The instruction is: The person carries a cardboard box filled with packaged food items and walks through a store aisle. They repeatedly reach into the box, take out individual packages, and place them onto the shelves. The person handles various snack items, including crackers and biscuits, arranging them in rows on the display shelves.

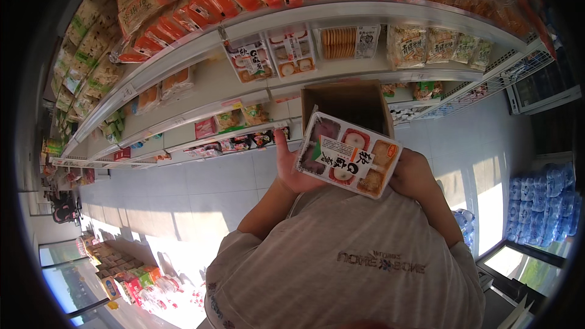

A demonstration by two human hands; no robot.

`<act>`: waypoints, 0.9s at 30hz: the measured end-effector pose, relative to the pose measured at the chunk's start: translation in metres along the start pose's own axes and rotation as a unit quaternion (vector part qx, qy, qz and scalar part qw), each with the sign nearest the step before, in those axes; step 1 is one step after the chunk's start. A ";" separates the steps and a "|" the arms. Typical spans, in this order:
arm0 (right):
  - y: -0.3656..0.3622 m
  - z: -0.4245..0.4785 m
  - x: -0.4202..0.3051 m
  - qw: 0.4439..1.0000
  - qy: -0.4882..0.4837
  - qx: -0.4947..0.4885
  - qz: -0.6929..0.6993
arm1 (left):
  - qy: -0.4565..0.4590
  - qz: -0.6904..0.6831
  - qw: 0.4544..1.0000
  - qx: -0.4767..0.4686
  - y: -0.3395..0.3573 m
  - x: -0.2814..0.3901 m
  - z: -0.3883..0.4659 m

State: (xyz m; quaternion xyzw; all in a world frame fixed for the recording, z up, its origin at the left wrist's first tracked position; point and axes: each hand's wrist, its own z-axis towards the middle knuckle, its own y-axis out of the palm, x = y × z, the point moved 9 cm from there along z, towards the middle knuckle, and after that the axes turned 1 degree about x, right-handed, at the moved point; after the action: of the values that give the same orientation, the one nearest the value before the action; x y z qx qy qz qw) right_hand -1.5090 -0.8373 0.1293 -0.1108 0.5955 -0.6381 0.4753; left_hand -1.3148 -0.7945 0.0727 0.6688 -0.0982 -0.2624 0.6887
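A clear plastic tray of mochi (349,154) with a printed label is in front of my chest, tilted. My right hand (409,171) grips its right end, the fingers partly hidden by the tray. At the tray's left end is my left hand (295,169), thumb raised and apart, its palm beside or partly under the edge; its other fingers are hidden. Just beyond the tray stands an open cardboard box (345,96), its dark inside partly in view. Two similar mochi trays (249,61) lean side by side on the shelf ahead.
Curved-looking store shelves (365,11) run across the front with orange-wrapped snacks, a cookie pack (348,42) and bagged rice snacks (408,47). Lower shelves hold small packs. Bottled water packs (541,201) are stacked at right; cartons (109,260) stand by the window at lower left.
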 end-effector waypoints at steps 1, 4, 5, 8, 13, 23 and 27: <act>0.002 -0.002 0.002 1.000 0.005 -0.007 -0.005 | -0.002 -0.021 1.000 0.019 -0.008 0.006 -0.005; 0.011 -0.005 0.004 0.999 0.002 -0.039 -0.021 | -0.022 -0.039 0.993 -0.107 -0.006 0.020 -0.019; 0.010 -0.005 0.003 0.998 0.006 -0.048 -0.027 | -0.029 0.009 0.996 -0.084 -0.020 0.032 -0.027; 0.008 -0.005 0.001 0.997 0.016 -0.061 -0.035 | -0.059 0.170 0.984 -0.007 -0.048 0.059 -0.048; 0.009 -0.006 0.001 0.997 0.021 -0.064 -0.031 | -0.139 0.355 0.918 0.108 -0.044 0.075 -0.058; 0.009 -0.008 0.002 0.997 0.035 -0.062 -0.029 | -0.013 0.417 0.909 0.011 0.000 0.121 -0.062; 0.008 -0.007 0.000 0.997 0.039 -0.060 -0.028 | 0.173 0.495 0.850 0.056 0.023 0.182 -0.083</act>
State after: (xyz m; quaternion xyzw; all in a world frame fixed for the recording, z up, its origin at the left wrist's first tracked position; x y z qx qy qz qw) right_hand -1.5105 -0.8317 0.1203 -0.1308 0.6471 -0.6181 0.4266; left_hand -1.1156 -0.8123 0.0491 0.6037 -0.3100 0.2386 0.6946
